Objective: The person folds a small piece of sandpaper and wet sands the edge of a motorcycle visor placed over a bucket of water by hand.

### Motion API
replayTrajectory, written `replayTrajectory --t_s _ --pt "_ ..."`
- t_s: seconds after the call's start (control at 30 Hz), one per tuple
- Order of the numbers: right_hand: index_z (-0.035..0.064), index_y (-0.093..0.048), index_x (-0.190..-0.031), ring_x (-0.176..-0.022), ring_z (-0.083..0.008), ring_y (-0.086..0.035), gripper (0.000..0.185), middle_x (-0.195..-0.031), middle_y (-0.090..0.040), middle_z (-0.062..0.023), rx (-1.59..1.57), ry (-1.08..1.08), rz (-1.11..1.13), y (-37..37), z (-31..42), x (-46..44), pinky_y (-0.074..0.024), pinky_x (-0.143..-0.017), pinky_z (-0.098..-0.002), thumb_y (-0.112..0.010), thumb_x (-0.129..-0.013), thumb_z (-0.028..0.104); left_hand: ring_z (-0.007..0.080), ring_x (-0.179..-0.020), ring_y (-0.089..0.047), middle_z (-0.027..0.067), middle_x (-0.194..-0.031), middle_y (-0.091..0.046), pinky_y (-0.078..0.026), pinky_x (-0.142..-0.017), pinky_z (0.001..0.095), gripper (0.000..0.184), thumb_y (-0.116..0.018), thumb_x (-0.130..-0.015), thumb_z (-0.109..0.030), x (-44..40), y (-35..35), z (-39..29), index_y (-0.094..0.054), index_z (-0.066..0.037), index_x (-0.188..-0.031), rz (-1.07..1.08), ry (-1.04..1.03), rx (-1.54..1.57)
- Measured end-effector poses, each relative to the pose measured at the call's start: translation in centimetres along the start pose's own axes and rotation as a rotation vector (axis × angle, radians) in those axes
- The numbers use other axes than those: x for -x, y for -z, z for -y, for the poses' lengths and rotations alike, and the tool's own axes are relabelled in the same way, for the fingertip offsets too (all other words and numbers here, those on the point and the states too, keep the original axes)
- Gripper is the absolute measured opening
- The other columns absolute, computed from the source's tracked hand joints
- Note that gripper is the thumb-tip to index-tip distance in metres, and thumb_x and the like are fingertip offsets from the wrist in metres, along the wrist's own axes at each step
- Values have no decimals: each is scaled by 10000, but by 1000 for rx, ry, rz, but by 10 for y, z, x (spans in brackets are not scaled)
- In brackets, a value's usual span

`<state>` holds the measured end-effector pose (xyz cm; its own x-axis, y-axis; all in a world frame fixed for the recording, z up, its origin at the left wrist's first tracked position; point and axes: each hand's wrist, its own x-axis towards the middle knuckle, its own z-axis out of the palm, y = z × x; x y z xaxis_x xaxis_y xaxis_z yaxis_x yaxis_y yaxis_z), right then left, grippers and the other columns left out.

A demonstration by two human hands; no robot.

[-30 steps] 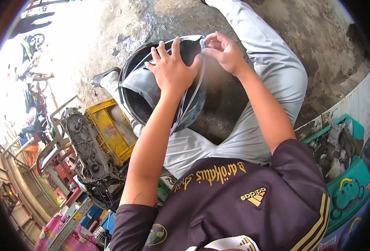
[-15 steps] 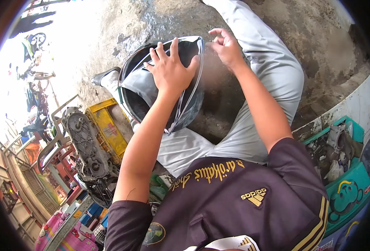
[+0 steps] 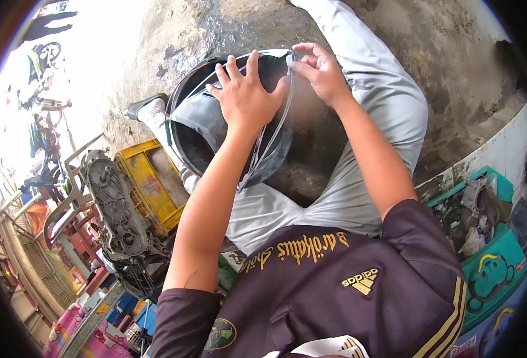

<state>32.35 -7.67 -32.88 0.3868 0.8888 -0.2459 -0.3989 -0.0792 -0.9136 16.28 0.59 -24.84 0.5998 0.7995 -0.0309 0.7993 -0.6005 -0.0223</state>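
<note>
Between my legs is a round dark tub-like object (image 3: 187, 140), with a clear, white-edged piece (image 3: 284, 116) across its mouth and side. I cannot make out exactly what this piece is. My left hand (image 3: 243, 98) rests over it, palm down with the fingers spread wide. At the far right corner of the white edging, my right hand (image 3: 320, 74) pinches the edge between thumb and forefinger, while its other fingers curl loosely. Part of the dark interior is hidden behind my left hand and forearm.
A yellow crate (image 3: 153, 179) stands on the left beside a grey metal engine casing (image 3: 114, 203). On the right, a green bin (image 3: 493, 262) holds metal parts. Wet patches mark the concrete floor (image 3: 156, 36). Motorbikes (image 3: 48, 107) stand farther left.
My right hand has come left and closed on the corner of the white edging. My left hand stays spread over the piece, and the view has shifted slightly.
</note>
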Motion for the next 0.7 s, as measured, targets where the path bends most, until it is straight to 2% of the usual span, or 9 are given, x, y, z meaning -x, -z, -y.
replayTrajectory --t_s 0.1,0.2,0.23,0.3,0.33,0.37,0.43,0.47,0.7 --pt "25 -602 -1387 -827 -41 -596 431 -902 -679 36 24 12 -48 1 -3 -2 -470 -745 -221 -775 -1006 126 508 -1537 -386 275 -1619 -462 -311 -1185 765 875 -700 -911 -671 0 0 0 -503 -193 -1617 -14 2 19" --pt "25 -603 -1392 -936 -86 -684 420 -1058 -737 -20 -113 -81 8 4 -15 4 -543 -842 -239 -763 -1025 151 508 -1539 -386 273 -1625 -462 -307 -1193 760 875 -688 -916 -679 1 -2 3 -501 -194 -1620 -22 1 25" --pt "25 -603 -1392 -936 -86 -684 420 -1058 -737 -20 -103 -68 7 0 -16 9 -543 -842 -239 -763 -1025 151 509 -1544 -382 273 -1631 -457 -303 -1198 758 873 -681 -920 -683 1 -1 3 -500 -195 -1622 -14 4 17" --pt "25 -640 -1340 -771 -68 -609 355 -968 -726 1 -245 -162 -49 -9 -16 23 -495 -696 -254 -767 -1033 153 511 -1551 -375 275 -1639 -451 -299 -1203 758 875 -675 -925 -686 4 0 2 -496 -198 -1628 -19 -1 25" --pt "34 -698 -1239 -763 -71 -601 260 -920 -713 14 -133 -173 -86 -14 -12 32 -490 -690 -253 -737 -1063 221 513 -1558 -368 276 -1646 -444 -295 -1207 759 876 -669 -929 -689 5 1 3 -491 -200 -1634 -11 -2 21" --pt "34 -698 -1239 -763 -71 -601 260 -920 -713 14 -122 -166 -85 -19 -7 38 -490 -690 -253 -737 -1063 221 513 -1558 -368 276 -1646 -444 -295 -1207 759 876 -669 -929 -689 8 2 4 -491 -200 -1634 -21 0 30" --pt "52 -745 -1116 -740 -74 -587 252 -856 -688 24 8 -200 -190 -27 -3 48 -478 -683 -245 -709 -1084 299 516 -1573 -349 282 -1663 -427 -293 -1209 763 882 -663 -935 -695 12 2 6 -482 -204 -1646 -5 -16 23" --pt "77 -747 -999 -703 -73 -563 289 -793 -650 33 -63 -180 -168 -27 -15 45 -464 -656 -251 -695 -1089 347 516 -1573 -349 282 -1663 -427 -293 -1209 763 882 -663 -935 -695 14 1 6 -482 -204 -1646 -10 -13 30" --pt "118 -687 -904 -638 -88 -539 275 -773 -625 31 -64 -183 -186 -28 -14 20 -461 -616 -282 -723 -1067 335 523 -1568 -362 279 -1670 -431 -291 -1204 773 894 -626 -943 -736 17 5 10 -480 -211 -1652 -19 -13 39"
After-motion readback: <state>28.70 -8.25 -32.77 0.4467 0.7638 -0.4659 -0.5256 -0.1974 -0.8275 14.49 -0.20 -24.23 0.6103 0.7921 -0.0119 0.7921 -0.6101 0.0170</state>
